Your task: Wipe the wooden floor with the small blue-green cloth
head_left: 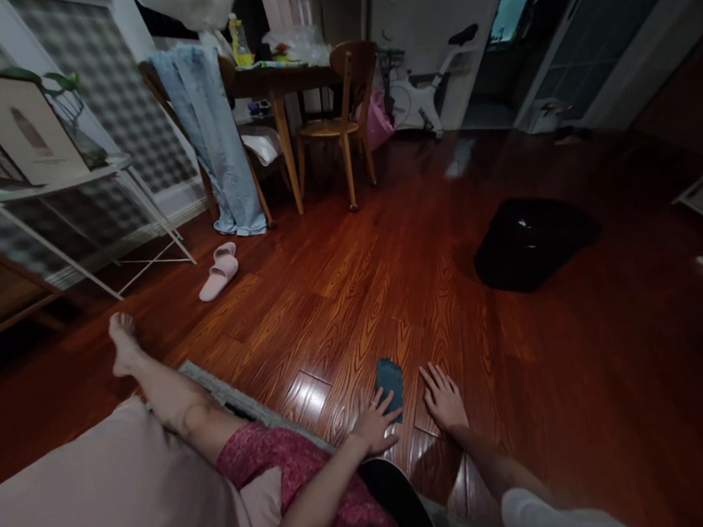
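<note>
My left hand (375, 427) is held out over the front of me with its fingers spread. Its fingertips overlap the lower part of a flat, dark teal rectangular thing (391, 378); whether they touch it I cannot tell. To the right, my right hand (445, 401) has its fingers stretched out, palm down, and holds nothing. The teal thing appears against the wooden floor, between the two hands. Under my left wrist shows a black, rounded, light-edged thing (391, 492), partly hidden by my forearm.
A glossy black bag-like bundle (529, 242) sits on the floor (330, 299) at right. Pink slippers (219, 272) lie at left, near a white side table (51, 186). Farther back are a wooden chair (321, 129), jeans (215, 136) and an exercise bike (419, 99). A pink cushion (101, 503) fills the lower left.
</note>
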A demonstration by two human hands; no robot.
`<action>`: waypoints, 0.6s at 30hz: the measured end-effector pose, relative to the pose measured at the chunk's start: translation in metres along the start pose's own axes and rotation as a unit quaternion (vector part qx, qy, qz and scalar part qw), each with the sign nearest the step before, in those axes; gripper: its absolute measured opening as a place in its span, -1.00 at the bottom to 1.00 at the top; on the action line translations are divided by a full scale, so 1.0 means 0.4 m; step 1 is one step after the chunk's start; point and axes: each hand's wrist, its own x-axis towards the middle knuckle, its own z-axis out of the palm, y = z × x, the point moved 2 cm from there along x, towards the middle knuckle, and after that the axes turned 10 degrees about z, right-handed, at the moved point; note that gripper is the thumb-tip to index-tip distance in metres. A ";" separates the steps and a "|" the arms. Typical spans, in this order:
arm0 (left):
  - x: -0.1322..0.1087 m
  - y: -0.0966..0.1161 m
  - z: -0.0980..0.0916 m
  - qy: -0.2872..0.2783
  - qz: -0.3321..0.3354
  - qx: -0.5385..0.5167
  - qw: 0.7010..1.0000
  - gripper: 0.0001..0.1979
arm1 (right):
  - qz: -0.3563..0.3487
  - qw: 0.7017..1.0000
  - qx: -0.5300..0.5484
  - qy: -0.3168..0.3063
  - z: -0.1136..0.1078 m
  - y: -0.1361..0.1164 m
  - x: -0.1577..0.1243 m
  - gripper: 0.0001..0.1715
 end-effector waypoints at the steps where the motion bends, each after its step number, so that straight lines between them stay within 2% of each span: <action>1: 0.001 -0.002 -0.003 -0.001 0.008 -0.003 1.000 -0.31 | 0.000 1.000 -0.001 0.002 0.001 0.000 0.000 -0.30; 4: -0.011 -0.040 -0.040 0.035 -0.037 0.000 0.999 -0.37 | 0.002 1.000 -0.001 0.005 0.003 -0.001 0.000 -0.33; 7: -0.048 -0.112 -0.092 0.085 -0.176 0.015 0.981 -0.39 | 0.003 1.000 0.001 0.007 0.007 0.000 0.000 -0.31; 9: -0.086 -0.164 -0.118 0.118 -0.290 0.028 0.949 -0.40 | 0.003 1.000 0.003 0.006 0.010 0.002 0.001 -0.28; 11: -0.124 -0.207 -0.131 0.155 -0.393 0.037 0.906 -0.40 | 0.003 1.000 0.006 0.004 0.011 0.003 0.001 -0.26; 13: -0.151 -0.232 -0.129 0.180 -0.462 0.039 0.868 -0.40 | 0.003 1.000 0.007 0.004 0.012 0.004 0.001 -0.25; 15: -0.157 -0.238 -0.119 0.186 -0.483 0.036 0.855 -0.39 | 0.003 1.000 0.006 0.007 0.012 0.004 0.001 -0.26; 18: -0.132 -0.214 -0.100 0.171 -0.448 0.027 0.877 -0.33 | 0.000 1.000 0.001 0.012 0.011 0.004 0.001 -0.29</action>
